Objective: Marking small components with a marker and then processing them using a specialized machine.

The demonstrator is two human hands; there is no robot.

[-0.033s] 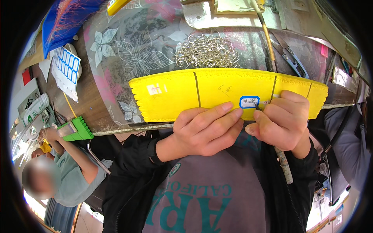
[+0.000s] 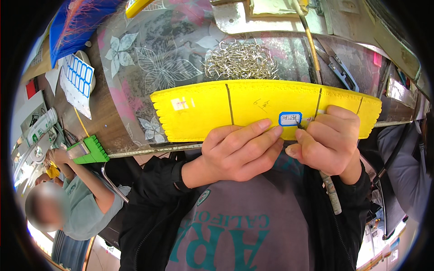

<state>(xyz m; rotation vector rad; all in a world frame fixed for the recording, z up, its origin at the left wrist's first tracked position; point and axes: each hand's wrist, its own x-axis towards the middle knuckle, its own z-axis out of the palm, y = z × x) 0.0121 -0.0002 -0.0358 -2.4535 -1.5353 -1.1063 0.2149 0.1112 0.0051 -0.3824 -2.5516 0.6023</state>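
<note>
Your right hand has thumb and fingers closed on a pen, tip at the blue-bordered label on the yellow foam board. Your left hand lies over the board's near side, fingers together, index and middle fingertips just beside the label; thumb hidden, so can't tell if it's clamped. Board sits along the near edge of the desk, notched at both ends, dark lines across its face. Just past its far side, you've got a pile of silvery metal hooks. Blue-handled snips lie toward the desk's right end, sheet of blue-bordered labels toward the left. Near-left edge: green foam board at a co-worker's hands.
</note>
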